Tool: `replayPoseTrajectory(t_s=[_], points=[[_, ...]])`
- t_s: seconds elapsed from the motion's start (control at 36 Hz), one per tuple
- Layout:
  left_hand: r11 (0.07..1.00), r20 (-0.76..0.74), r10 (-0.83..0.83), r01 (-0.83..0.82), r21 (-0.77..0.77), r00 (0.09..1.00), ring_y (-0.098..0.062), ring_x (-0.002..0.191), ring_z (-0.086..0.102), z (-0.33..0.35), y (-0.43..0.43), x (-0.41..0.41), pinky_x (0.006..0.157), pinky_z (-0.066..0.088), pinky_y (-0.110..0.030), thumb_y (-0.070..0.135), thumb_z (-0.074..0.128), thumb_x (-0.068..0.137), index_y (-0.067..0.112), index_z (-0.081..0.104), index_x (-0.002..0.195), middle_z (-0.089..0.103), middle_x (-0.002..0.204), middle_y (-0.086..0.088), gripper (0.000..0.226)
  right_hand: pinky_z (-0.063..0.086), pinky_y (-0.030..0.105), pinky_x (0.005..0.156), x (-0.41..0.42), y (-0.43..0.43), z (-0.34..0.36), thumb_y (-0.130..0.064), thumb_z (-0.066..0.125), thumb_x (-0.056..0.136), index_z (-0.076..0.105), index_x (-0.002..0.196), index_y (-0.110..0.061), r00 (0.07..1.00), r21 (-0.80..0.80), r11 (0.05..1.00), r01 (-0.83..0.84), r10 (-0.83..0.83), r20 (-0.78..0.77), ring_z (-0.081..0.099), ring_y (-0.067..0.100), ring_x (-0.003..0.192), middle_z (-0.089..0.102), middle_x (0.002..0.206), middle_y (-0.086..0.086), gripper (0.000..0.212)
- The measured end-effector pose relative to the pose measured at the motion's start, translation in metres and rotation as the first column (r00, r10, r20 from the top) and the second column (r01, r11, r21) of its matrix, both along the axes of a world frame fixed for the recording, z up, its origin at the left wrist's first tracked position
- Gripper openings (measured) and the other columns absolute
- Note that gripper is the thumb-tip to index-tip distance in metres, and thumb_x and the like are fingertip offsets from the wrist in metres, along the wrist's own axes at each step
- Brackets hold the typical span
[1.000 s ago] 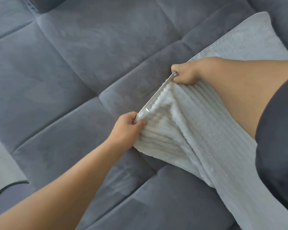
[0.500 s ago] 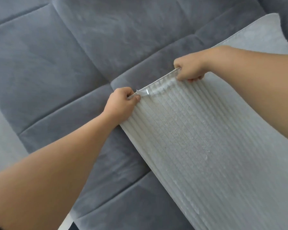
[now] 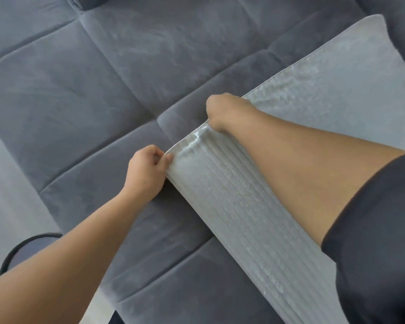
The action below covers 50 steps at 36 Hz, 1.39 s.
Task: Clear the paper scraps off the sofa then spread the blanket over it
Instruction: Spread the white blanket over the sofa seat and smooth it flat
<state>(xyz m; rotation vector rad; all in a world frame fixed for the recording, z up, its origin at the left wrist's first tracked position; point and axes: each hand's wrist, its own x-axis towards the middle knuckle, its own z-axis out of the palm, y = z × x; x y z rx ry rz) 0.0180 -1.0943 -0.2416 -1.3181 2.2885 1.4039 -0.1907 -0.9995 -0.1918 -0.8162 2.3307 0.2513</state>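
While the ribbed white blanket (image 3: 239, 206) is stretched across the grey sofa (image 3: 103, 90), its near edge is pinched by the left hand (image 3: 147, 169) and clenched in the right hand (image 3: 222, 113), farther back.

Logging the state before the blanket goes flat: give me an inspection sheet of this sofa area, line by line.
Surface: grey tufted sofa, mostly bare; the blanket covers its right part.
Job's things: white ribbed blanket, lying diagonally across the sofa, its end edge held by both hands; paper scraps: nothing seen.
Clutter: nothing seen.
Grippers: left hand pinches the corner of the blanket's edge; right hand grips the same edge farther along.
Cables: nothing seen for certain.
Surroundings: light floor at left; dark-rimmed round object at lower left, cannot tell what; dark sleeve on the right arm.
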Motion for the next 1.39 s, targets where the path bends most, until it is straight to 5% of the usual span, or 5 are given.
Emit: replayPoseTrajectory(t_s=[0.36, 0.5, 0.67, 1.22, 1.39], points=[[0.660, 0.043, -0.368, 0.294, -0.691, 0.929, -0.036, 0.107, 0.052, 0.028, 0.068, -0.021, 0.085, 0.037, -0.043, -0.011, 0.057, 0.076, 0.012, 0.064, 0.112, 0.058, 0.120, -0.009, 0.043, 0.048, 0.045, 0.076, 0.075, 0.089, -0.010, -0.016, 0.062, 0.089, 0.064, 0.116, -0.008, 0.878, -0.825, 0.544, 0.151, -0.458, -0.141, 0.056, 0.034, 0.097, 0.062, 0.109, 0.011, 0.028], [0.583, -0.081, -0.704, 0.509, -0.634, 0.706, -0.028, 0.146, 0.037, 0.027, 0.138, -0.075, 0.113, 0.033, -0.048, 0.024, 0.059, 0.097, 0.018, 0.059, 0.132, 0.045, 0.157, -0.006, 0.036, 0.045, 0.051, 0.103, 0.109, 0.222, -0.035, -0.030, 0.061, 0.096, 0.049, 0.145, -0.013, 0.822, -0.592, 0.749, 0.299, -0.517, -0.238, 0.040, 0.035, 0.139, 0.043, 0.152, 0.015, 0.054], [0.354, 0.269, -0.807, 0.795, -0.492, 0.525, -0.022, 0.158, -0.009, -0.012, 0.180, -0.109, 0.125, -0.005, -0.058, 0.064, 0.023, 0.101, 0.039, 0.012, 0.162, -0.002, 0.172, 0.003, 0.067, 0.018, 0.056, 0.122, 0.146, 0.314, -0.065, -0.058, 0.043, 0.101, 0.032, 0.159, -0.022, 0.749, -0.490, 0.761, 0.425, -0.600, -0.282, 0.016, 0.036, 0.154, 0.020, 0.168, 0.012, 0.069], [0.360, 0.358, -0.737, 0.782, -0.510, 0.573, -0.017, 0.153, -0.026, 0.015, 0.223, -0.095, 0.124, -0.008, -0.058, 0.036, 0.026, 0.106, 0.033, -0.009, 0.161, -0.023, 0.169, 0.003, 0.066, 0.002, 0.054, 0.125, 0.156, 0.339, -0.050, -0.049, 0.041, 0.103, 0.015, 0.163, -0.028, 0.600, -0.577, 0.553, 0.601, -0.789, -0.130, -0.006, 0.027, 0.157, 0.007, 0.171, 0.007, 0.068], [0.166, 0.138, -0.953, 0.847, -0.505, 0.269, -0.017, 0.155, -0.021, 0.031, 0.318, -0.034, 0.125, -0.008, -0.053, 0.046, 0.034, 0.103, 0.029, 0.001, 0.162, -0.015, 0.171, 0.004, 0.070, -0.004, 0.053, 0.125, 0.186, 0.413, -0.055, -0.054, 0.026, 0.105, 0.008, 0.163, -0.023, 0.405, -0.419, 0.470, 0.777, -0.883, -0.240, -0.011, 0.027, 0.157, 0.000, 0.171, 0.005, 0.069]])
